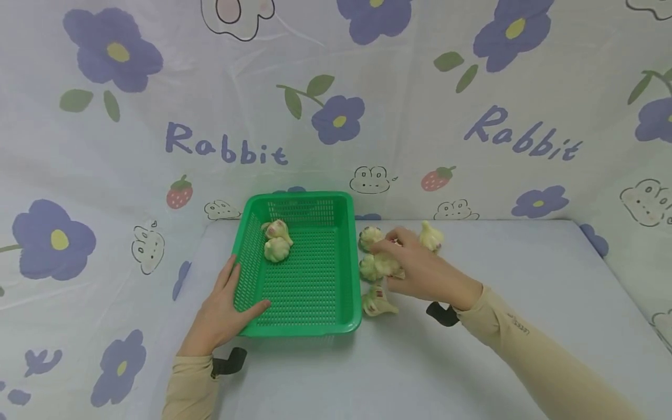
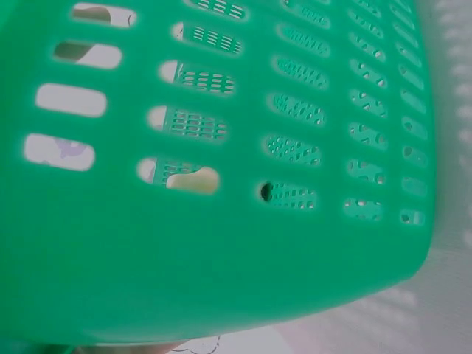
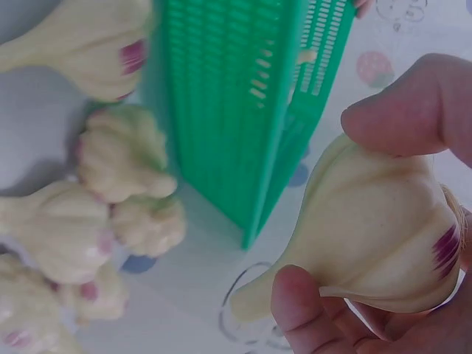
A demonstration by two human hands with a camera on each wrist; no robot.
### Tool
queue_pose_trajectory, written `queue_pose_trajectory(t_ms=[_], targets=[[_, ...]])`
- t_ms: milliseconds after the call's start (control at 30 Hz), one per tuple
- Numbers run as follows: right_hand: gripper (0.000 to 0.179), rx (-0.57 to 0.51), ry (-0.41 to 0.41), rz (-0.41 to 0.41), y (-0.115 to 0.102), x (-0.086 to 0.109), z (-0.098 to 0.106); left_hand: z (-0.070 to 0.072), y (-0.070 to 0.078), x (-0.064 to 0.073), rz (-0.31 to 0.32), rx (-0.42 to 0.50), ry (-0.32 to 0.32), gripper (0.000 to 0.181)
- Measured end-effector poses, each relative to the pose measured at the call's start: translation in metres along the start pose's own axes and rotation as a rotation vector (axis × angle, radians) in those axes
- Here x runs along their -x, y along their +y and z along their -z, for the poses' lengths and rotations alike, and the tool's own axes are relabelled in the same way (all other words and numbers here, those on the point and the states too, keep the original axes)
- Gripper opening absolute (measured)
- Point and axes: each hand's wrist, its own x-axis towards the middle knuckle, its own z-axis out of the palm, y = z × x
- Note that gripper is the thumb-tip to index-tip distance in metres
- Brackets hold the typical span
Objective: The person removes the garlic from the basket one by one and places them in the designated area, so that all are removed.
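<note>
My right hand (image 1: 420, 265) pinches a garlic bulb (image 3: 376, 221) between thumb and fingers, over the bulbs right of the basket; its pale body and purple streak show in the right wrist view. The green plastic basket (image 1: 357, 291) has two garlic bulbs (image 1: 276, 249) inside, towards the back left. At its front left corner, my left hand (image 1: 220, 312) holds the rim, thumb over the edge and fingers along the left side. The basket's perforated wall (image 2: 221, 251) nearly fills the left wrist view and hides most of that hand.
Several garlic bulbs lie close to the basket's right side, including a front one (image 1: 378, 302) and a back right one (image 1: 430, 236). The white tabletop (image 1: 504, 280) extends right of them. Behind it hangs a patterned cloth (image 1: 399, 116) with flowers and rabbits.
</note>
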Motion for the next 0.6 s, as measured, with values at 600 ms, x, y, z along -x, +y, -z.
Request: queue_pose_trajectory(t_ms=[600], targets=[[0.054, -0.042, 0.029, -0.107, 0.036, 0.044, -0.008, -0.001, -0.001, 0.0, -0.008, 0.007, 0.003, 0.115]])
